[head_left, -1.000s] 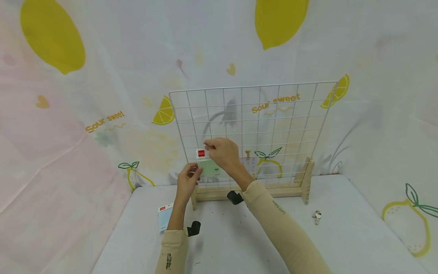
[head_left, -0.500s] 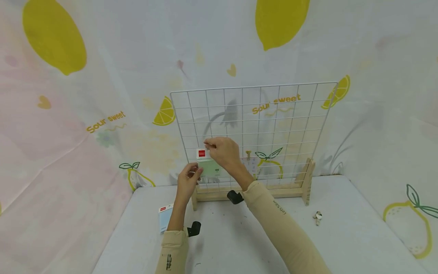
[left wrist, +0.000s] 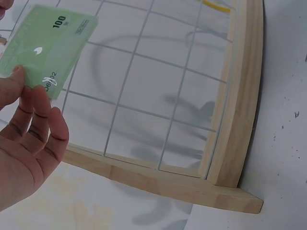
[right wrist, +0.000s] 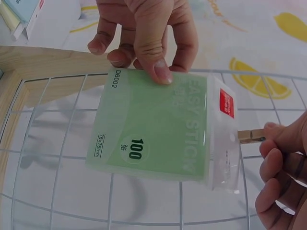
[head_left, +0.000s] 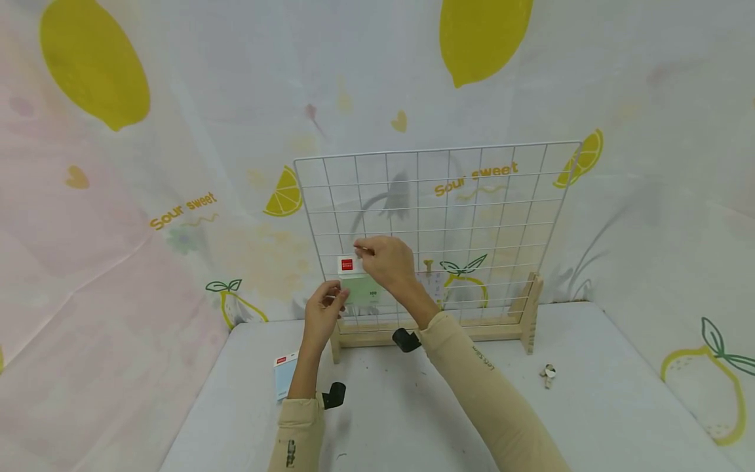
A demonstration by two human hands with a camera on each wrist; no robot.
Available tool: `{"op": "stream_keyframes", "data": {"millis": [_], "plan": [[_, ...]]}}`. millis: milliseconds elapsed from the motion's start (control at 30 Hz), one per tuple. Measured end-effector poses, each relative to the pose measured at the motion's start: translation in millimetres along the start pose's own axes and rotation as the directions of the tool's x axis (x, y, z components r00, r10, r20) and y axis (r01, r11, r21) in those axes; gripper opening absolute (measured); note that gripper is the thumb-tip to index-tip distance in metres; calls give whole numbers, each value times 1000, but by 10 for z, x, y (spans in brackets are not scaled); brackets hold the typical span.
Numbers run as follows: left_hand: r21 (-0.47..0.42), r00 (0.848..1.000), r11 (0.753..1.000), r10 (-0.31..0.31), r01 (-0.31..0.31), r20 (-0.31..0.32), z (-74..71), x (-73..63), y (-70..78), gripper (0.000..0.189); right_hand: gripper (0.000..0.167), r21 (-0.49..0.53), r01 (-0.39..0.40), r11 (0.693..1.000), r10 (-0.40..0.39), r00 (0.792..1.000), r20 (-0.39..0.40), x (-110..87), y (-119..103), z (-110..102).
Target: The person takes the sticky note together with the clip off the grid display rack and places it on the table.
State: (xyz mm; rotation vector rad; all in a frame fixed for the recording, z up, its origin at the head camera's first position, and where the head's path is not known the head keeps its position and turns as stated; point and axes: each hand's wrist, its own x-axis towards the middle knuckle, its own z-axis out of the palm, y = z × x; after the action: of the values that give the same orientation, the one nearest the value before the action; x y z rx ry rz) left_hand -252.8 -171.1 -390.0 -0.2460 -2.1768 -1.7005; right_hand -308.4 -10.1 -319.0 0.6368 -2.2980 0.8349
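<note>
My left hand point(head_left: 321, 311) pinches the left edge of a green sticky-note pack point(right wrist: 148, 124) between thumb and fingers. The pack is in a clear sleeve with a white header and red label, and lies against a white wire grid point(head_left: 417, 151). At the header's top edge, my right hand point(head_left: 389, 262) pinches a small wooden clothespin point(right wrist: 250, 136) between thumb and index finger. The clothespin's tip meets the header; whether it also clips a grid wire I cannot tell. In the head view the right hand hides the clothespin and part of the header.
A wooden stand point(head_left: 529, 314) holds the grid upright on the white table point(head_left: 590, 406). Behind my right wrist, a pale printed sheet point(head_left: 435, 286) hangs with a small clothespin point(head_left: 427, 265) above it. A blue pack point(head_left: 285, 375) lies left; a small metallic item point(head_left: 548, 375) lies right.
Both hands stay almost where they were, with the green pack still against the grid. The right hand has shifted very slightly to the right.
</note>
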Motion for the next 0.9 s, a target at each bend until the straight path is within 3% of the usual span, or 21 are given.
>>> {"op": "stream_keyframes", "data": {"millis": [700, 833, 900], "plan": [[-3, 1000, 1000, 4, -4, -8, -5, -16, 34, 19, 16, 1, 26, 1000, -26, 998, -60, -23, -13, -35], [2, 1000, 1000, 8, -8, -16, -6, -6, 13, 19, 15, 10, 38, 999, -37, 997, -71, -31, -8, -40], [-1, 1000, 1000, 6, -7, -19, -6, 19, -74, 20, 15, 17, 43, 999, -42, 996, -72, -35, -1, -38]]}}
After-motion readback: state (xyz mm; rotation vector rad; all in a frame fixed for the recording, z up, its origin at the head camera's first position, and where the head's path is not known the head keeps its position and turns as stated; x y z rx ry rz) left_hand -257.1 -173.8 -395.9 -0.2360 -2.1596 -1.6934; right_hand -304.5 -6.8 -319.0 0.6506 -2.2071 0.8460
